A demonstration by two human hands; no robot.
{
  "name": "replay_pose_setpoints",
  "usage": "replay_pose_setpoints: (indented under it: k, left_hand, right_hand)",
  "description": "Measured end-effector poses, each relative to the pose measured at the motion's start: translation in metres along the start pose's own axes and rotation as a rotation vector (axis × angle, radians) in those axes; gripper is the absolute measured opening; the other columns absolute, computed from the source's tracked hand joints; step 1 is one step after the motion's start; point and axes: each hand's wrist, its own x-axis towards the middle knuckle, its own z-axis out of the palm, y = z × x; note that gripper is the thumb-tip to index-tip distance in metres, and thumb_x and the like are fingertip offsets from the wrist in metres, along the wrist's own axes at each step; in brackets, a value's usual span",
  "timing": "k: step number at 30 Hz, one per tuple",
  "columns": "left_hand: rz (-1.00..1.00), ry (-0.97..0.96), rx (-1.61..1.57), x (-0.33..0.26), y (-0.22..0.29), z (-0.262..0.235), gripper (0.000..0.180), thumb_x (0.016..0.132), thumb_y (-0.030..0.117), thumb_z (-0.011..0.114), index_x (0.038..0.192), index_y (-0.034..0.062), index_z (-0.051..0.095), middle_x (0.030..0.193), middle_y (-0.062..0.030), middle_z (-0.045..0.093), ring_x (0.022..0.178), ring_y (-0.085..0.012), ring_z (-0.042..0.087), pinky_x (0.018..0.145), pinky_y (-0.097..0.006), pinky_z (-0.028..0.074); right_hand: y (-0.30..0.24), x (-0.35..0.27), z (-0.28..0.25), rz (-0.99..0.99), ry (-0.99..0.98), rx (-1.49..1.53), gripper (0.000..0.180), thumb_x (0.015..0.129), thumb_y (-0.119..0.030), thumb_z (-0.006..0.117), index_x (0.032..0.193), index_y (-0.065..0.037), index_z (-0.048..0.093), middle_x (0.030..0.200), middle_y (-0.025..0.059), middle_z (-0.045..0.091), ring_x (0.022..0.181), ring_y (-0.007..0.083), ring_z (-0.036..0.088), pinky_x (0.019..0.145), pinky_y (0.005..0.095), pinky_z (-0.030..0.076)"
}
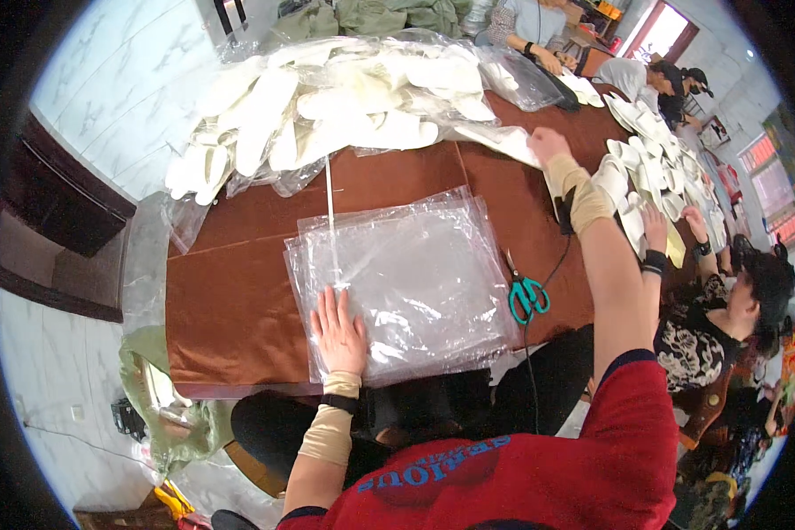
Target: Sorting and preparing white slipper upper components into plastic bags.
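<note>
My left hand (338,336) lies flat, fingers stretched, on a stack of clear plastic bags (415,283) at the table's near edge. Out at the far right, my right hand (549,144) is closed at the end of a white slipper (503,141); its fingertips are partly hidden. That slipper lies beside a big heap of white slippers in clear bags (362,97) along the far side. Teal-handled scissors (527,299) rest right of the bag stack, points away from me.
Loose white slippers (649,172) cover the table's right side, where a co-worker's hands (654,228) reach in. Another person (539,31) works at the far end. A dark cord (528,371) runs past the scissors. The brown table (238,300) shows bare cloth left of the bags.
</note>
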Motion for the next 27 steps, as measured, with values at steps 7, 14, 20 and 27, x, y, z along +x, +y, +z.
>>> replay_pose_setpoints:
  k: [7, 14, 20, 27]
  left_hand:
    - [0.014, 0.039, 0.028, -0.002, -0.005, 0.006, 0.052, 0.086, 0.019, 0.054, 0.135, 0.0062, 0.041, 0.145, -0.0147, 0.036, 0.136, -0.0304, 0.029, 0.111, -0.047, 0.021]
    - [0.013, 0.069, -0.028, -0.004, -0.005, 0.013, 0.05, 0.087, 0.022, 0.055, 0.132, 0.0039, 0.044, 0.147, -0.0153, 0.033, 0.137, -0.0306, 0.027, 0.113, -0.048, 0.018]
    - [-0.011, 0.069, 0.012, -0.008, -0.012, 0.016, 0.044, 0.087, 0.023, 0.053, 0.123, -0.0017, 0.051, 0.147, -0.015, 0.032, 0.138, -0.0297, 0.026, 0.113, -0.047, 0.018]
    - [-0.01, 0.091, -0.019, -0.009, -0.012, 0.013, 0.04, 0.087, 0.022, 0.054, 0.118, -0.0031, 0.054, 0.145, -0.0144, 0.035, 0.137, -0.0293, 0.028, 0.112, -0.047, 0.021]
  right_hand:
    - [-0.102, -0.049, -0.103, -0.122, -0.305, 0.828, 0.018, 0.086, -0.02, 0.055, 0.073, -0.007, 0.059, 0.063, -0.0012, 0.052, 0.055, 0.0102, 0.049, 0.05, 0.029, 0.04]
    - [-0.212, -0.144, -0.085, -0.001, -0.717, 1.323, 0.037, 0.093, -0.024, 0.052, 0.118, 0.003, 0.054, 0.11, 0.0178, 0.063, 0.08, 0.0267, 0.068, 0.076, 0.0384, 0.057]
    - [-0.159, -0.159, -0.013, 0.077, -0.532, 1.152, 0.026, 0.092, -0.017, 0.053, 0.115, -0.006, 0.059, 0.107, 0.0119, 0.066, 0.083, 0.0181, 0.066, 0.075, 0.0328, 0.055]
    - [-0.119, -0.181, 0.077, -0.31, -0.221, 0.359, 0.033, 0.082, -0.015, 0.064, 0.114, -0.008, 0.063, 0.098, 0.0103, 0.068, 0.093, 0.0285, 0.063, 0.087, 0.0349, 0.048]
